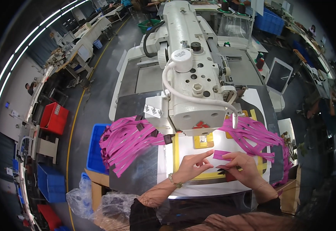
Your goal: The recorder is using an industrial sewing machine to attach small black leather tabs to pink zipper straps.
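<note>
My right hand point(241, 168) pinches a short magenta strap piece point(221, 154) between thumb and fingers, above the front of a white work plate point(185, 154) edged with yellow tape. A dark, pointed piece point(222, 168) shows under its fingers; what it is I cannot make out. My left hand point(193, 166) is open, thumb and index finger apart, with the index fingertip close to the strap's left end. Just beyond both hands stands the head of a white industrial sewing machine point(198, 111), over a small yellow clamp plate point(203, 141).
Magenta straps are piled at left point(129, 142), and another strap pile point(248, 133) hangs over the table's right edge. A blue bin point(95, 150) stands beside the table, with clear plastic bags point(79, 198) below. At right are a cardboard box point(291, 192) and a screen point(279, 75).
</note>
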{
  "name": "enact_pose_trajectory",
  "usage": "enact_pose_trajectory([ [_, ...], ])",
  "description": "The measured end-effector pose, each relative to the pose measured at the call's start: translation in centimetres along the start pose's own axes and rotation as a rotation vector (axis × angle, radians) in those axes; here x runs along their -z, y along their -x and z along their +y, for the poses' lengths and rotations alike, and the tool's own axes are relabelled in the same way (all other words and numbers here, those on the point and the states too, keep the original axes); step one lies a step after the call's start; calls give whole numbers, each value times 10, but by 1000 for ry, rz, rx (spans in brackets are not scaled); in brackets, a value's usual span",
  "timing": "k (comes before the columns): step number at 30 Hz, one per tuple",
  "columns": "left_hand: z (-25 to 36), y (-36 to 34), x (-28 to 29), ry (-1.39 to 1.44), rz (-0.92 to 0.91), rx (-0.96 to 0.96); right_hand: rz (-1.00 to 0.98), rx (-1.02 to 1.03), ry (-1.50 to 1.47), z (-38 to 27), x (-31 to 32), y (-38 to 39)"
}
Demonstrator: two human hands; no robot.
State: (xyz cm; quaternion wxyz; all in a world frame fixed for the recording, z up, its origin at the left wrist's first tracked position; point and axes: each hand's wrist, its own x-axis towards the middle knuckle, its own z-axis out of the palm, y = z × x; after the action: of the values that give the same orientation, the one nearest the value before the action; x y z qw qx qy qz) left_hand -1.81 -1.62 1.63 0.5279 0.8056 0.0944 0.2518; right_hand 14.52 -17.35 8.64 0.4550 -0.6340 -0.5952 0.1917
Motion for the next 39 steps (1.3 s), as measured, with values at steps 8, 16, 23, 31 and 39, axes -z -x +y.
enact_pose_trajectory([
  [8, -6, 6, 4, 95, 43, -91, 14, 311, 7, 19, -34, -23],
  [16, -2, -4, 7, -27, 82, -243, 178, 229, 70, 41, -40, -10],
  [23, -5, -7, 17, -437, 125, -542, 127, -351, -649, 43, -45, -19],
  [31, 0, -11, 12, -533, 72, -555, -120, -538, -942, 64, -40, -14],
  [39, -7, -5, 1, 81, 57, 86, -40, -502, -839, 65, -48, -8],
])
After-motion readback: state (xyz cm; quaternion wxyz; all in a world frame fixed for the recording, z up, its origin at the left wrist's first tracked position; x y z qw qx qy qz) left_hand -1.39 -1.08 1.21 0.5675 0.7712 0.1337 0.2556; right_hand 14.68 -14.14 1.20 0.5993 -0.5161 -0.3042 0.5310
